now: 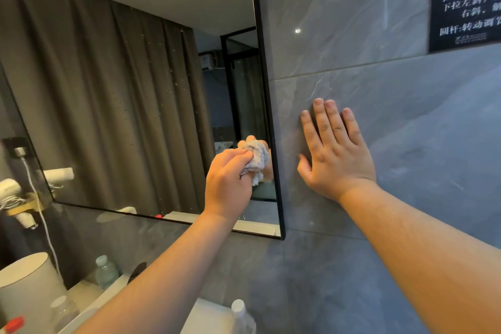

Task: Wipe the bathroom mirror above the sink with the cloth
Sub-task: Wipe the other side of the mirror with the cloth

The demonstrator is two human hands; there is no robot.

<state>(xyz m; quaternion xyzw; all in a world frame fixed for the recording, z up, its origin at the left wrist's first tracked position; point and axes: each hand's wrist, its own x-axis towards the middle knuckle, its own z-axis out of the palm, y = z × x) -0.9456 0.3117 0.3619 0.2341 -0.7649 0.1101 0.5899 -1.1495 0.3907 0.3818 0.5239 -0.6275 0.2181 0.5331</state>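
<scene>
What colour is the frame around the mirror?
Black: a thin dark frame edges the mirror against grey tiles, seen in the head view.

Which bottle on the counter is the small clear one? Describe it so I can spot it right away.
Start at the black-framed mirror and drop below its lower left corner to the counter. The small clear bottle stands there against the grey wall, right of the big white canister. Its pale green cap sets it apart.

We noted a black sign (466,9) on grey wall tiles (379,22) above the right hand; a hairdryer (10,192) and plastic bottle (106,271) sat far left of the left hand.
</scene>
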